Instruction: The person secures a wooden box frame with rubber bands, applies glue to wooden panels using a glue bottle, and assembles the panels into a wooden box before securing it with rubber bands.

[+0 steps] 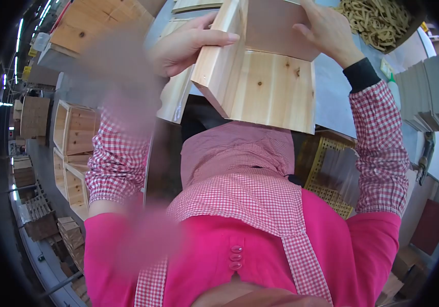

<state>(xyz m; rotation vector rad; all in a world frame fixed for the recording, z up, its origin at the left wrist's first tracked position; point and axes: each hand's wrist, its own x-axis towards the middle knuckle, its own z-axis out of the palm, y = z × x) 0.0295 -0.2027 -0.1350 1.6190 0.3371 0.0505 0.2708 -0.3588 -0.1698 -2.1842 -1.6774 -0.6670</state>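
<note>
A partly assembled wooden box [273,92] of light, knotty boards sits in front of me, its brown inner panel [275,30] facing me. My left hand [194,43] is closed on the upright side board [222,61], the thumb along its near edge and the fingers behind. My right hand [329,33] holds the box at the brown panel's right side, thumb set apart from the fingers; the fingertips run out of the frame at the top. Beneath my left hand lies another light wooden board [176,100].
A box of tan curled strips [375,20] stands at the far right, near a green-tipped bottle [393,89] and stacked grey boards [429,94]. Wooden boxes [78,130] are piled at the left. A yellow perforated crate [327,176] sits below the table. Blurred patches cover part of the left side.
</note>
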